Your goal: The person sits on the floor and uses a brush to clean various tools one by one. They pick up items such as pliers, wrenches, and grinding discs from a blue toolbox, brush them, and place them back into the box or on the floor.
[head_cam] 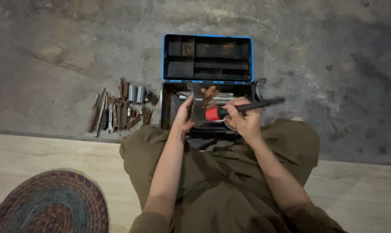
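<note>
I sit with an open black toolbox (pixel 169 108) with a blue-rimmed lid (pixel 207 58) in front of my knees. My left hand (pixel 184 117) holds a flat grey metal tool (pixel 198 103) upright over the box. Rusty pieces (pixel 210 93) show just behind it. My right hand (pixel 245 121) grips a black-handled tool with a red collar (pixel 243 108), its red end against the metal tool and its handle pointing right.
A row of rusty wrenches and other hand tools (pixel 117 111) with two shiny sockets (pixel 136 93) lies on the concrete floor left of the box. A woven round rug (pixel 48 205) sits on the pale floor at lower left.
</note>
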